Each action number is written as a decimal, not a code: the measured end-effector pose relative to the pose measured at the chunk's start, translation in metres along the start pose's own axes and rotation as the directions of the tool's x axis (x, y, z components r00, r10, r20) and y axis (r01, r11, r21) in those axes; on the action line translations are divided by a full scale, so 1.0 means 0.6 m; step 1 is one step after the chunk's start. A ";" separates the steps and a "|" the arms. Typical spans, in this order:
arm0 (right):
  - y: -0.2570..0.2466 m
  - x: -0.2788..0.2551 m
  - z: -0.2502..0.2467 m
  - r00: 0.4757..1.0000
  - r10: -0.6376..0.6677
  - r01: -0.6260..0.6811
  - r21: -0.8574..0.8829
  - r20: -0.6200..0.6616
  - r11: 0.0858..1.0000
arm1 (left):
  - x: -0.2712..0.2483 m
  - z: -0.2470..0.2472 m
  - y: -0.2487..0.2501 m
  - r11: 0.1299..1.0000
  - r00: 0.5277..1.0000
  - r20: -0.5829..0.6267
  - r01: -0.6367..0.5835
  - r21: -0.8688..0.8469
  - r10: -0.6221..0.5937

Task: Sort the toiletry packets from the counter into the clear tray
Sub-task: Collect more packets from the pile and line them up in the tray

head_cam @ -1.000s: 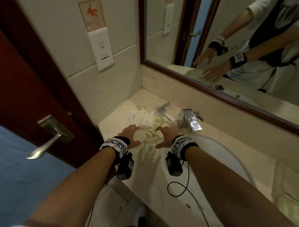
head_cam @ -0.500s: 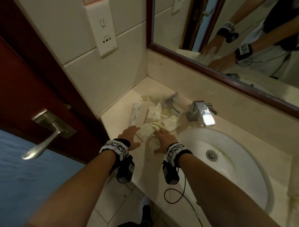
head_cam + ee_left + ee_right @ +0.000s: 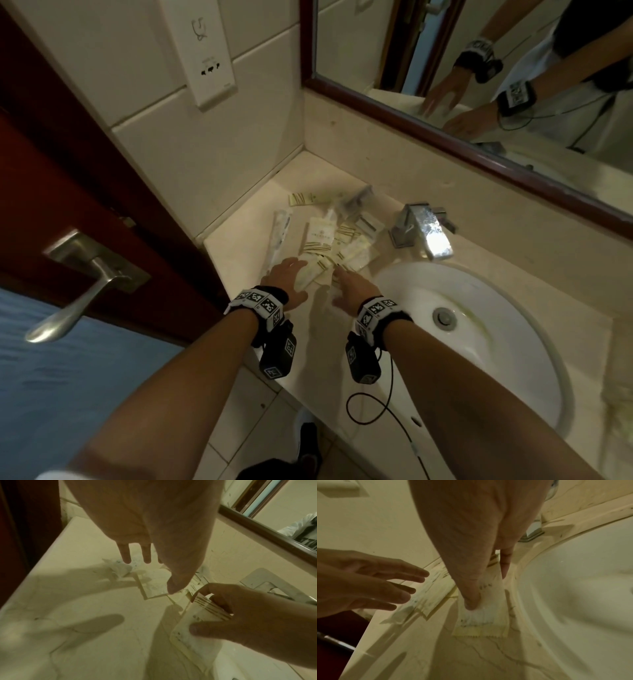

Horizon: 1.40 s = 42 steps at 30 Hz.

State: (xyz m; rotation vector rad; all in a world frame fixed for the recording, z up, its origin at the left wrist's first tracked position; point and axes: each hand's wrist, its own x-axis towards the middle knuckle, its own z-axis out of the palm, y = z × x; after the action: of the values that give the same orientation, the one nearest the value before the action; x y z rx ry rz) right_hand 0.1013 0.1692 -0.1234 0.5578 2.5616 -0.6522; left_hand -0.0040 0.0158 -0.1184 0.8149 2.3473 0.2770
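Several cream toiletry packets (image 3: 320, 236) with gold stripes lie scattered in the counter's corner, left of the faucet. A long toothbrush sachet (image 3: 279, 233) lies at their left. My right hand (image 3: 342, 279) pinches one striped packet (image 3: 204, 614) between thumb and fingers, low over the counter; the right wrist view shows the thumb pressing on this packet (image 3: 486, 612). My left hand (image 3: 289, 274) hovers open beside it, fingers (image 3: 126, 554) straight above the near packets. A clear, greyish item (image 3: 356, 202) behind the pile may be the tray; I cannot tell.
A chrome faucet (image 3: 423, 231) and a white sink basin (image 3: 486, 308) sit right of the packets. Tiled wall with a socket plate (image 3: 209, 51) bounds the left, a framed mirror (image 3: 479, 68) the back. A dark red door with a lever handle (image 3: 78, 284) stands at the left.
The view has tipped down toward the counter. Both hands have stayed at the pile's near edge, and the right hand's thumb and fingers have closed on one packet.
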 end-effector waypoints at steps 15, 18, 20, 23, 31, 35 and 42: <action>0.029 -0.002 -0.066 0.984 0.046 -0.008 0.219 -0.170 0.976 | 0.042 0.019 0.047 0.999 0.995 -0.094 0.040 -0.020 -0.041; 0.046 -0.008 -0.062 0.981 0.061 -0.011 0.261 -0.185 0.965 | 0.049 0.028 0.047 0.996 0.984 -0.154 0.084 -0.002 -0.083; 0.055 -0.010 -0.061 0.978 0.082 -0.025 0.283 -0.192 0.959 | 0.051 0.030 0.046 0.994 0.979 -0.174 0.105 0.004 -0.103; 0.061 -0.013 -0.065 0.973 0.105 -0.037 0.307 -0.208 0.951 | 0.053 0.031 0.041 0.995 0.978 -0.193 0.087 0.051 -0.076; 0.054 -0.016 -0.073 0.972 0.090 -0.011 0.338 -0.218 0.941 | 0.042 0.002 0.034 0.991 0.964 -0.229 0.128 -0.051 -0.136; 0.048 -0.027 -0.095 0.959 0.077 0.016 0.326 -0.271 0.945 | 0.031 -0.028 0.038 0.981 0.961 -0.201 0.191 -0.010 -0.190; 0.079 -0.068 -0.141 0.937 0.095 0.006 0.286 -0.337 0.958 | 0.017 -0.065 0.101 0.986 0.966 -0.197 0.160 -0.056 -0.168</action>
State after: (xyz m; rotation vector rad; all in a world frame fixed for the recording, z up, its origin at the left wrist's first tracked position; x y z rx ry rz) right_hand 0.1311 0.2406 -0.0523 0.8972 2.7858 -0.9924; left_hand -0.0052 0.0700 -0.0695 0.5927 2.5723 0.3485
